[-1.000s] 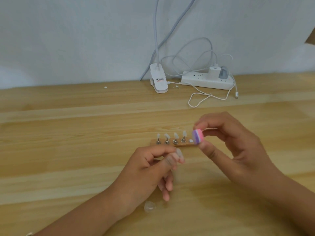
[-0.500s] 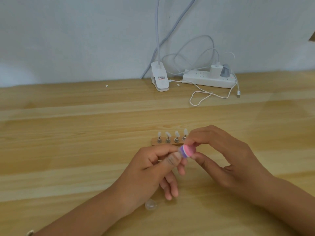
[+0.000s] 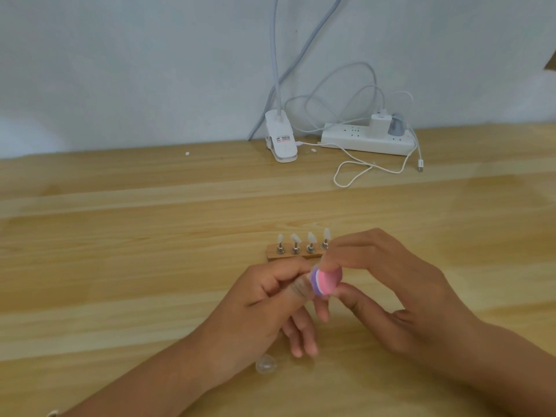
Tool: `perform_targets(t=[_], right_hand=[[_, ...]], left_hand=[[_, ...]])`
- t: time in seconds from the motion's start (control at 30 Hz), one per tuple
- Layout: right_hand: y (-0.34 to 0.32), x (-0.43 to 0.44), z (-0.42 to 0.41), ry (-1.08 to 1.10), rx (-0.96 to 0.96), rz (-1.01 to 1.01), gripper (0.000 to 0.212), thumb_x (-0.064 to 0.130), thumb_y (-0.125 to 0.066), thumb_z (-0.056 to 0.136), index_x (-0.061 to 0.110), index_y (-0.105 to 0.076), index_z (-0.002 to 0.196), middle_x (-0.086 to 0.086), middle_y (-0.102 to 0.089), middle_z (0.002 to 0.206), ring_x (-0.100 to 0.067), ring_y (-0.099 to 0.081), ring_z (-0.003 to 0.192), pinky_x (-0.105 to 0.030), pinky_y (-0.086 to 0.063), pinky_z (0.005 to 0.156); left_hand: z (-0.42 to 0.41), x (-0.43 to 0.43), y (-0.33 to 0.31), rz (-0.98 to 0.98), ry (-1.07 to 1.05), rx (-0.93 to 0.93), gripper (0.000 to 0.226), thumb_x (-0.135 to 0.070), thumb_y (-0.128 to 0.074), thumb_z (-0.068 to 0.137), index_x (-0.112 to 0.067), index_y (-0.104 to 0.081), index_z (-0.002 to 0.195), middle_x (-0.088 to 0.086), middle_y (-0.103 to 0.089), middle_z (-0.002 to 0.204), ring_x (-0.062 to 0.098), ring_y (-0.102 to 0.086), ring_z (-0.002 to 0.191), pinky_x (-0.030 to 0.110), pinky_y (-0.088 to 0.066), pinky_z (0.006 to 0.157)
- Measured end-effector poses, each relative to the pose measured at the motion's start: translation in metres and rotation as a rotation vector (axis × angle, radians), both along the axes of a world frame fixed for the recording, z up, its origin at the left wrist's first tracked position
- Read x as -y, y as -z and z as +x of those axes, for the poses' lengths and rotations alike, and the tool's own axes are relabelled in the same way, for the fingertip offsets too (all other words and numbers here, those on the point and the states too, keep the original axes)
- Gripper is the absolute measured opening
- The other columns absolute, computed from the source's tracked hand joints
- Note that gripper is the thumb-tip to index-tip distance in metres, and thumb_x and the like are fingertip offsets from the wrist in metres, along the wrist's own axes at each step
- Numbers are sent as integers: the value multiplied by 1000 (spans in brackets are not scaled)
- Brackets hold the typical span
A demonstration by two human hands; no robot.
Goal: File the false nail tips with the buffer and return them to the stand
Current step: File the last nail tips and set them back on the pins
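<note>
The left hand point(image 3: 270, 299) hovers over the wooden table point(image 3: 120, 266), thumb and forefinger curled together and pinching a clear nail tip point(image 3: 302, 285), which is blurred and partly hidden. The other fingers hang loosely downward. The right hand point(image 3: 391, 290) grips a small pink and purple buffer point(image 3: 326, 279) between thumb and fingertips, its purple edge pressed against the pinched tip. Just behind the hands sits the wooden stand point(image 3: 285, 256), with four pale nail tips point(image 3: 311, 237) upright on metal holders; its right end is hidden by the right hand. A small clear piece point(image 3: 266, 364) lies near the left wrist. A power strip point(image 3: 367, 142) and a lamp clip point(image 3: 281, 139) sit by the wall.
</note>
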State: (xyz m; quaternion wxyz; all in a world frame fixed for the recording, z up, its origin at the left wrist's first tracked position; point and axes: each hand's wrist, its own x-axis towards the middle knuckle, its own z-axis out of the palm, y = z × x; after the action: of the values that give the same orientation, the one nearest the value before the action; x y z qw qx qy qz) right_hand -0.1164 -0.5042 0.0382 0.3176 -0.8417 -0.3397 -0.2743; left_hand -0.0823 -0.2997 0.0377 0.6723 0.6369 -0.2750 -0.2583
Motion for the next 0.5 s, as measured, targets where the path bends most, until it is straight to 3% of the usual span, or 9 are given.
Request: perform_targets(t=[0.13, 0.37, 0.5], right_hand=[[0, 10, 10, 93, -73, 20, 9, 6, -64, 95, 5, -66, 104, -1, -63, 101, -16, -61, 97, -24, -47, 89], [1, -3, 0, 39, 85, -17, 17, 9, -59, 96, 3, -69, 108, -4, -64, 110, -17, -60, 106, -21, -44, 96], [-2, 6, 6, 87, 65, -40, 17, 9, -59, 95, 1, -70, 106, -6, -65, 106, -20, -62, 100, -26, -48, 91]], left_hand=[[0, 0, -1, 6, 11, 1, 25, -33, -49, 97, -16, -64, 85, 5, -65, 78, 22, -64, 54, 29, -51, 48], [0, 1, -1, -6, 18, -5, 24, -34, -53, 98, -18, -67, 86, 4, -64, 77, 20, -63, 55, 27, -50, 49], [0, 1, -1, 3, -12, -21, 23, -28, -54, 95, -14, -66, 83, 6, -62, 74, 21, -62, 55, 28, -50, 47]])
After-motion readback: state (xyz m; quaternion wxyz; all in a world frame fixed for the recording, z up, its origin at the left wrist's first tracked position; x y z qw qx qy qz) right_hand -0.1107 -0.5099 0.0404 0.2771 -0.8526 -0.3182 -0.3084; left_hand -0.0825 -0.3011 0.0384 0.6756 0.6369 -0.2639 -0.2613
